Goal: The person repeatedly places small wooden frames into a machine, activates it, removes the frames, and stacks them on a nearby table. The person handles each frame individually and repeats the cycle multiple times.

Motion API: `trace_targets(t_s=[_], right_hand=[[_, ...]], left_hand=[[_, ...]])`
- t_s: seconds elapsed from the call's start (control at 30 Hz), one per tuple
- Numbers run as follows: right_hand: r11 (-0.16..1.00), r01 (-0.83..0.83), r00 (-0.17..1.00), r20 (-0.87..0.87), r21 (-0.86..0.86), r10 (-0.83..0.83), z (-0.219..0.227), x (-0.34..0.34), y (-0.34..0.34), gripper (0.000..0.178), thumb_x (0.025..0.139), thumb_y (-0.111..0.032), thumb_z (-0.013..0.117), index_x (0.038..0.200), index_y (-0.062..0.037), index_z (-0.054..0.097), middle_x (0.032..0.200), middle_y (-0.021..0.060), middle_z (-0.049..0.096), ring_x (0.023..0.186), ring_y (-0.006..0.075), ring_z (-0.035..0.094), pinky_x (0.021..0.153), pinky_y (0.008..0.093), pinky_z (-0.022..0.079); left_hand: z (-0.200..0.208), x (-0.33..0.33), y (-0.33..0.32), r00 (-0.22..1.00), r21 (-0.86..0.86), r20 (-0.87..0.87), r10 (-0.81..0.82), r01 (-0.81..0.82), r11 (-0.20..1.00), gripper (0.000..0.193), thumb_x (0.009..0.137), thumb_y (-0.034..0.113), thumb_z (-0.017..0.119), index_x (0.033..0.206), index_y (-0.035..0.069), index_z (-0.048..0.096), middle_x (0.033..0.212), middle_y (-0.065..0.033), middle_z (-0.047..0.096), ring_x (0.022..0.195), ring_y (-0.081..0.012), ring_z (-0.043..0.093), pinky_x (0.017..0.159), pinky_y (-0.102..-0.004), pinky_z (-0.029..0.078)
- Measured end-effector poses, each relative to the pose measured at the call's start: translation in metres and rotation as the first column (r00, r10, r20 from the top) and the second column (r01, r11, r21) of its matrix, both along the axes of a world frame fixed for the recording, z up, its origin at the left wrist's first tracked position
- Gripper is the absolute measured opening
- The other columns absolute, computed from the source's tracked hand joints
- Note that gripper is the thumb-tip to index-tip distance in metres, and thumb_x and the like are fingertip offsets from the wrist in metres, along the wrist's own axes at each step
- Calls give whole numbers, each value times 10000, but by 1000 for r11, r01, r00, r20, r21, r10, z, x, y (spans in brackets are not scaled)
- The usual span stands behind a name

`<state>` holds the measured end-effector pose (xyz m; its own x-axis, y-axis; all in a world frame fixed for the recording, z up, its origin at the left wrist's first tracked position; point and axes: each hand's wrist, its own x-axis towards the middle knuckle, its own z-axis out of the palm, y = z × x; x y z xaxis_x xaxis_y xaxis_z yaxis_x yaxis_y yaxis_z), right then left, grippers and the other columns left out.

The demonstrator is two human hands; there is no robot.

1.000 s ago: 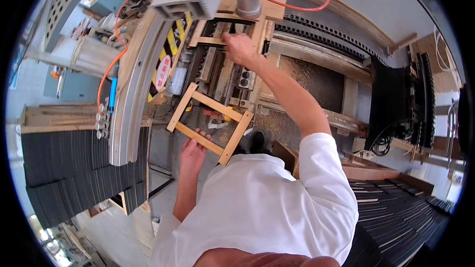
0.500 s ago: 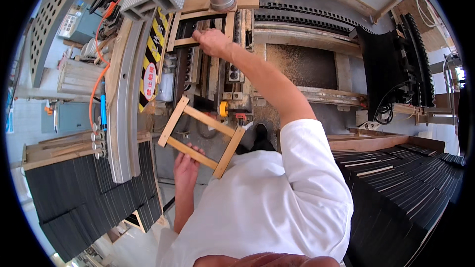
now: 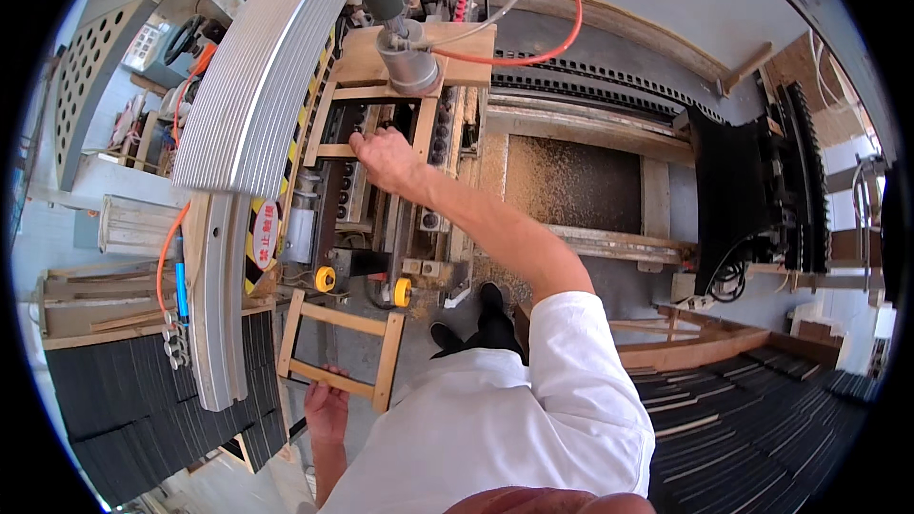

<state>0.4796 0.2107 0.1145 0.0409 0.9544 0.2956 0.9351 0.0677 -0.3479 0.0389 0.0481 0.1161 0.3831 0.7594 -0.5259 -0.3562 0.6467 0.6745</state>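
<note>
My left hand [image 3: 327, 405] holds a light wooden frame [image 3: 388, 362] by its near rail, fingers wrapped around it. This frame hangs in front of the machine, at my left side, and is made of two stiles and two rails. With my arm stretched forward, my right hand [image 3: 388, 162] grips the near rail of a second wooden frame [image 3: 426, 128], which lies on the machine bed. Its far end is by a wooden board [image 3: 462, 43] under a metal cylinder [image 3: 409, 67]; the cylinder and board partly hide that end.
A ribbed aluminium beam [image 3: 257, 67] rises at left beside a yellow-black striped strip. A red air hose [image 3: 571, 14] loops over the board. Yellow rollers [image 3: 325, 278] stick out at the machine's front. Dark stacked strips [image 3: 133, 400] stand at lower left, more [image 3: 743, 419] at right.
The view has shifted, so the machine sits lower in the picture. The frame in my left hand has turned straighter. My right hand stays on the near rail of the other frame.
</note>
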Motion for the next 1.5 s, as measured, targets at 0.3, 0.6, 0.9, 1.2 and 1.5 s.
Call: trace_targets(t_s=[0.3,0.6,0.9,1.2,1.5], right_hand=[[999,2,988,-155,52,6,6,5,-1,304,633,-8,644,907,-19,514,839,159,644,816,328,645,735,413,483],[999,-37,981,-191,-35,29,5,2,3,344,647,-34,650,963,-22,515,851,166,652,791,341,656,720,430,512],[1000,14,995,-103,-13,-15,2,-4,11,265,670,-20,643,906,-50,527,841,153,657,794,316,673,706,405,520],[977,168,984,86,-130,-157,6,-13,9,251,766,-125,657,990,-107,546,798,105,670,796,303,667,774,468,479],[984,161,980,105,71,-168,-2,-18,2,244,764,-171,699,960,-122,563,939,77,674,882,327,633,758,447,448]], left_hand=[[-33,-40,-16,959,-43,-224,171,-185,982,308,862,106,655,1130,-8,554,1037,-85,628,1002,-256,626,894,-370,534],[-103,-79,-38,868,-91,-447,215,-283,955,185,909,99,545,1069,11,573,1002,-98,634,913,-242,641,786,-367,543],[-124,-68,-20,831,-137,-527,175,-287,948,214,931,144,519,1059,-13,584,994,-118,659,860,-239,662,698,-330,542],[-151,-98,-10,860,-156,-494,125,-229,961,259,930,143,523,1106,-40,579,1043,-131,648,890,-215,645,737,-321,532],[-193,-176,-39,843,-213,-512,162,-308,927,229,913,114,510,1056,-47,589,991,-127,659,828,-215,650,666,-315,530]])
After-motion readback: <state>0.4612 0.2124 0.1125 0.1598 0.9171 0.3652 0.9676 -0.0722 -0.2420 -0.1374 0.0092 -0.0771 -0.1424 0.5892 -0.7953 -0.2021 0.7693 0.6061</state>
